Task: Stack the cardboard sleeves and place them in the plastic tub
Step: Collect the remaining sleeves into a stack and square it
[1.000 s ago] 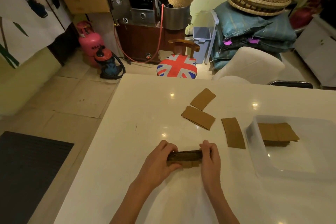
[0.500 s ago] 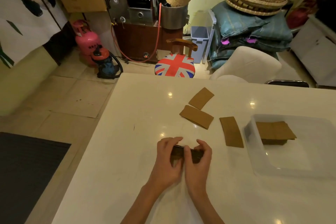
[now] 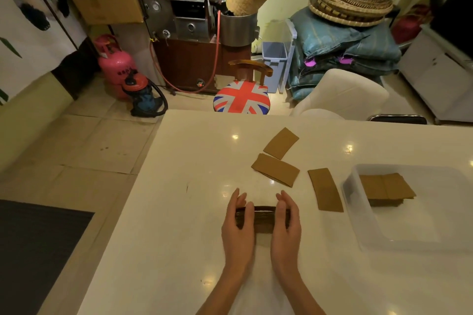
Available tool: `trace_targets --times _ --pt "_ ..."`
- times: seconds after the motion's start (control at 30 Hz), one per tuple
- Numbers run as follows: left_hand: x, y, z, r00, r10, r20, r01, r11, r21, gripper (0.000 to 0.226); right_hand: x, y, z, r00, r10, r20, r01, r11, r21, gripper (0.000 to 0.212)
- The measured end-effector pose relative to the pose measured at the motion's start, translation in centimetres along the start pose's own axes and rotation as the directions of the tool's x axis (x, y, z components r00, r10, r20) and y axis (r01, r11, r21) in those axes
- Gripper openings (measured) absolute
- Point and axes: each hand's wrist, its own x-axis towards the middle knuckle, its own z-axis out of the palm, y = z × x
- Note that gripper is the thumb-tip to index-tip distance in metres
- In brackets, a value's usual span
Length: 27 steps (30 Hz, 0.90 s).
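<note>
Glossy and white, the surface (image 3: 179, 238) carries three loose flat cardboard sleeves (image 3: 275, 173), brown rectangles lying just left of one clear plastic tub (image 3: 422, 227), where a second pile (image 3: 386, 189) lies. Nearer, one dark stack (image 3: 265, 220) stands on edge. The left hand (image 3: 238, 227) and right hand (image 3: 285, 227) lie over its ends, fingers straight and together.
</note>
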Motion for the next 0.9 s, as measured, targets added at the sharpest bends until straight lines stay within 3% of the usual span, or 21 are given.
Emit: trace_targets --times 0.1,0.27,0.4,0.5,0.63,0.7,0.9 --pt "0.5 -0.1 -0.4 0.999 0.013 0.033 -0.012 1.000 -0.025 0.062 0.3 0.7 -0.5 0.999 -0.003 0.037 0.005 0.999 -0.038 0.049" --pt "0.8 0.0 0.3 0.999 0.033 -0.003 -0.033 0.999 -0.005 0.022 0.0 0.6 -0.3 1.000 -0.002 0.026 0.002 1.000 -0.002 0.036" --pt "1.0 0.2 0.6 0.996 0.029 -0.079 -0.032 0.999 -0.035 0.028 0.2 0.5 0.1 1.000 -0.015 -0.026 0.014 1.000 -0.010 0.043" --pt "0.6 0.1 1.1 0.999 0.046 -0.020 -0.046 0.999 -0.001 0.026 0.1 0.4 0.2 0.999 0.000 -0.048 0.000 1.000 0.003 0.039" --pt "0.8 0.3 1.3 0.999 0.014 -0.029 -0.015 1.000 -0.027 0.049 0.6 0.2 -0.2 1.000 0.014 -0.016 -0.014 1.000 0.016 0.047" --pt "0.7 0.3 1.3 0.999 0.006 -0.034 -0.008 0.999 -0.037 0.050 0.7 -0.1 -0.3 0.999 0.024 0.031 -0.025 0.999 0.020 0.043" --pt "1.1 -0.5 1.3 0.988 0.049 -0.144 -0.051 0.999 -0.007 0.022 0.9 0.7 -0.2 0.999 0.036 -0.028 -0.035 0.999 0.039 0.042"
